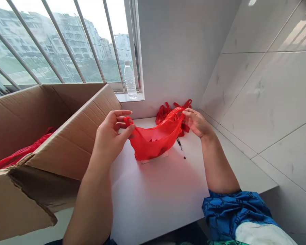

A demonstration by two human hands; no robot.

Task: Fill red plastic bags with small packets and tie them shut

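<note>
A red plastic carrier bag [153, 144] hangs between my two hands, above the white counter [153, 200]. My left hand [111, 132] pinches one of the bag's handles between thumb and fingers. My right hand [196, 122] grips the opposite handle at the top of the bag. Behind the bag, a crumpled heap of more red bags [164, 114] lies against the wall, partly hidden by the held bag and my right hand. A small black pen [180, 144] lies on the counter just below the bag.
An open cardboard box [58, 136] stands on the left of the counter, with red plastic [20, 153] inside it. A plastic water bottle [130, 81] stands on the windowsill in front of a barred window [63, 44]. A tiled wall [255, 102] runs along the right.
</note>
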